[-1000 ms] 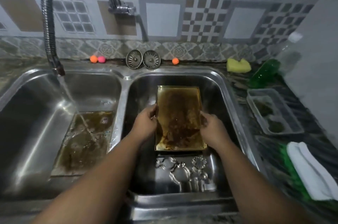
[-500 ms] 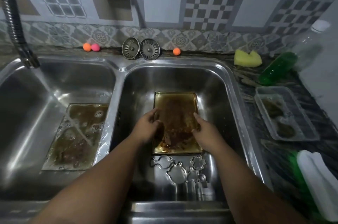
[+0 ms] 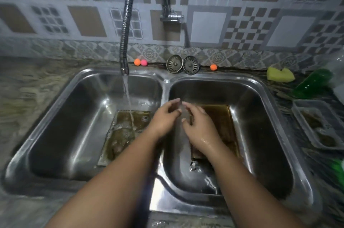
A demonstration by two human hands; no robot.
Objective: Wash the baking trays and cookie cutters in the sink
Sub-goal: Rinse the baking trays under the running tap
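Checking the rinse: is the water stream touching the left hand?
Apart. The head view shows the water stream landing on the left-basin tray, with a clear gap before the left hand.

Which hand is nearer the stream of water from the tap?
Left. The left hand hangs over the divider just right of the stream; the right hand is farther right, over the right basin's tray.
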